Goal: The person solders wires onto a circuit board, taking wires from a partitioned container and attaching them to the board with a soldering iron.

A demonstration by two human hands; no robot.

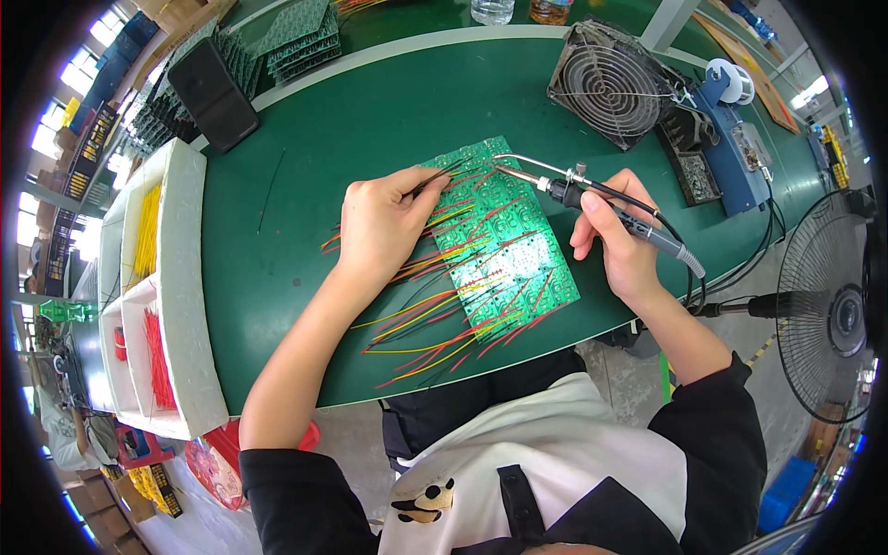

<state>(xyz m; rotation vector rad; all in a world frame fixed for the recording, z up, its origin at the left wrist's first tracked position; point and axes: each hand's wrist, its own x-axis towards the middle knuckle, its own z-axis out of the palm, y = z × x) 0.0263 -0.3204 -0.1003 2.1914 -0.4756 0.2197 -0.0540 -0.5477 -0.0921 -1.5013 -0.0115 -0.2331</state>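
Note:
A green circuit board panel [536, 217] lies on the green work surface in front of me. Red, yellow and black wires [435, 298] stick out from its left side, and several red ones lie across it. Over the board's upper left edge, my left hand [381, 222] is closed, thumb and fingertips pinching a black wire [450, 170]. My right hand [622, 242] grips a soldering iron [647, 233] with a thin metal feed tube [536, 163] along its top. The iron's tip is over the board's upper part, close to the wire ends; whether it touches cannot be made out.
A white foam box [185, 305] with yellow and red wires stands at left. Behind are a dark phone [213, 92] and stacked boards [303, 46]. A square fan [606, 83] and blue soldering station [731, 148] stand far right; a round fan [844, 319] is beside the table.

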